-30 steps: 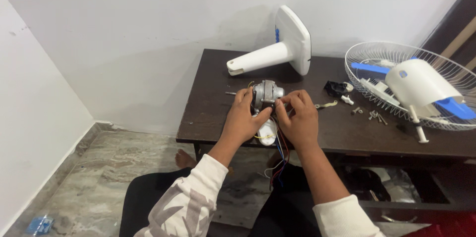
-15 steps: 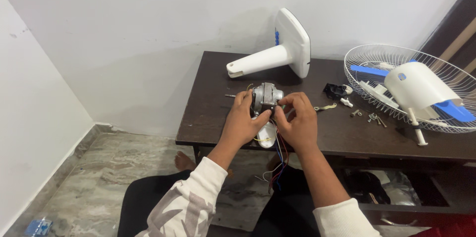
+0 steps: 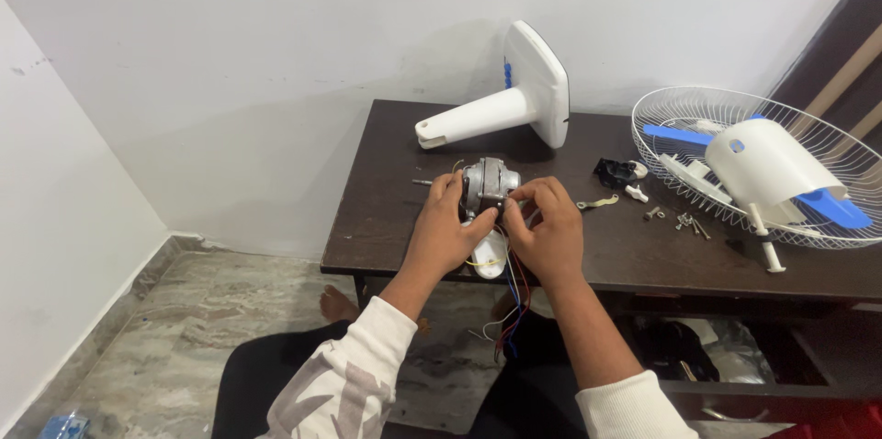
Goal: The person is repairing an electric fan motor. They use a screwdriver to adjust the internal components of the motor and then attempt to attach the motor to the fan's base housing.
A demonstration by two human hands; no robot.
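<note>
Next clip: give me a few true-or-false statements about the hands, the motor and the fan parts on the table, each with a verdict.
1. Both hands, left hand and right hand, are on the fan motor. True.
2. The fan stand stands upright on the floor. False: it lies on its side on the dark table.
3. The wire fan guard holds blue blades. True.
4. Loose screws lie left of the motor. False: they lie to its right.

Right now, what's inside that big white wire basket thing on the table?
Inside the wire fan guard lie a white motor cover and blue fan blades. Whatever sits beneath the cover is hidden.
</note>
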